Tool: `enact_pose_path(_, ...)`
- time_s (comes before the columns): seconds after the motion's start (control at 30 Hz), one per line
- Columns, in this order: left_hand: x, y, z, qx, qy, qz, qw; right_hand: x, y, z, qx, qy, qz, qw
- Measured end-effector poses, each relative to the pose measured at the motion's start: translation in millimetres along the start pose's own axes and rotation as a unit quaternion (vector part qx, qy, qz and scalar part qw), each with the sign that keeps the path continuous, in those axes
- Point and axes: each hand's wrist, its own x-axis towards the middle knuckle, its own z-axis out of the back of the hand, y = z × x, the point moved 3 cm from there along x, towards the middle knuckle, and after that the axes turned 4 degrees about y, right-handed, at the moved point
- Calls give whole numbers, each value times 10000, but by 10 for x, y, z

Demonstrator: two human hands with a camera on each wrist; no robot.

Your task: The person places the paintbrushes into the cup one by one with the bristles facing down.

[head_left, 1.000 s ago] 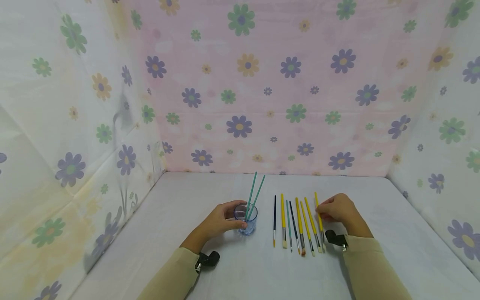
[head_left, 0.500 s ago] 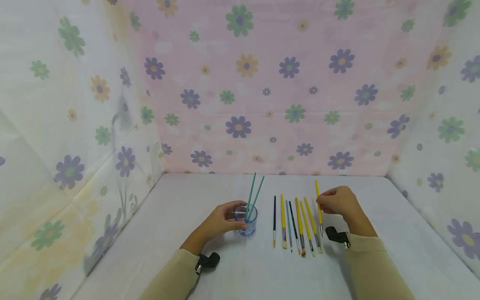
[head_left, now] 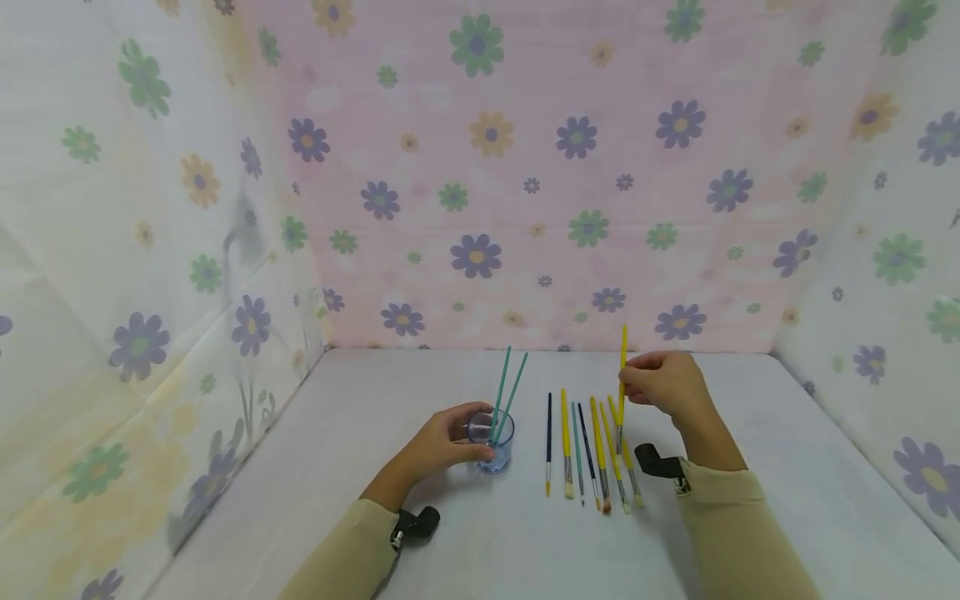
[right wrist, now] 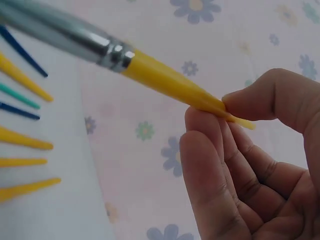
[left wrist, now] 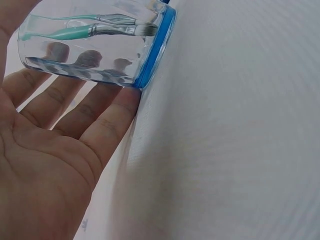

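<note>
My left hand (head_left: 442,443) holds a clear glass (head_left: 501,460) with a blue-tinted base, thumb in front and fingers behind. Two teal-handled paintbrushes (head_left: 513,397) lean in it, handles up; their bristles (left wrist: 146,29) are near the base in the left wrist view. Between thumb and fingertips, my right hand (head_left: 667,385) pinches a yellow-handled paintbrush (head_left: 622,367), lifted almost upright with its tip down. Its metal ferrule (right wrist: 75,37) shows close up in the right wrist view. Below it lies a row of several paintbrushes (head_left: 602,450), with yellow, dark blue and teal handles.
The white tabletop (head_left: 375,392) runs back to a pink flower-print curtain (head_left: 525,217). Pale flower-print cloth (head_left: 135,275) borders the left side, and similar cloth covers the right. Each wrist carries a small black camera (head_left: 423,522).
My right hand has picked the rightmost yellow paintbrush off the table, raised it and shifted it left over the row. The left hand and glass have stayed put.
</note>
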Motion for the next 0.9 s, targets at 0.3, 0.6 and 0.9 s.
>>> enact_pose_path(0.3,25,-17,-1,69,32,-35,10000,-101,139,-14,604,-95,424,9972)
enact_pose_path(0.6,15,-8,20,24,-27,-33,10000,-231,368,-45,837,-240,779,9932)
enact_pose_path(0.9,12,7,4,85,-55,2,9999,-352,507,-219,702,-397,1162,9899)
